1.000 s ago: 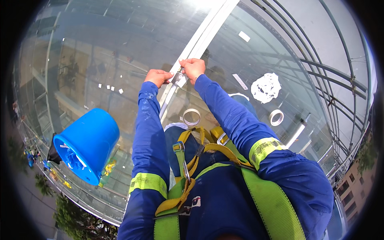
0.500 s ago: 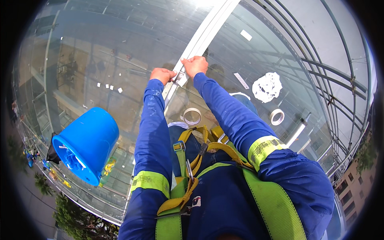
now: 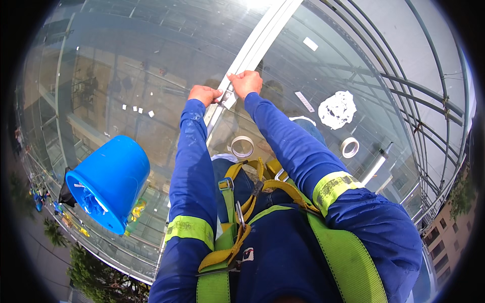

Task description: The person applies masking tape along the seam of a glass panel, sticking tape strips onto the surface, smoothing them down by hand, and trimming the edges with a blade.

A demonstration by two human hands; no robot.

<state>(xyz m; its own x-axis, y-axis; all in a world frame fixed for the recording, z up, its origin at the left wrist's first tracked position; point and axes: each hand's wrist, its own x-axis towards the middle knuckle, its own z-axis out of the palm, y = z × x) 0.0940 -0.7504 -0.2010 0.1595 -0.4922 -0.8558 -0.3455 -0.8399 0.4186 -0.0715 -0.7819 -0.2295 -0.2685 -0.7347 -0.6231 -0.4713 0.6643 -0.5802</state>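
A long white strip [image 3: 252, 52] runs along the joint between two glass panels. My left hand [image 3: 203, 95] is on its left edge, fingers curled, thumb pointing inward at the strip. Across from it, my right hand [image 3: 246, 84] is closed too, its thumb and bent fingers pinched together over the strip's right side. Just below and between the thumbs sits a small pale, shiny piece [image 3: 229, 100], tilted on the joint. What either hand pinches is too small to make out. Closer to my body, a roll of masking tape [image 3: 242, 147] lies on the glass.
A blue bucket [image 3: 112, 177] lies tipped on the left, with blue and white stuff inside. To the right are a crumpled white sheet [image 3: 337, 110], another tape roll [image 3: 349, 148], and a white sealant tube [image 3: 375, 166]. Curved metal pipes [image 3: 424, 91] line the right side.
My left hand has shifted very slightly to the left. The right hand stays nearly in place at the strip, and nothing else has visibly moved.
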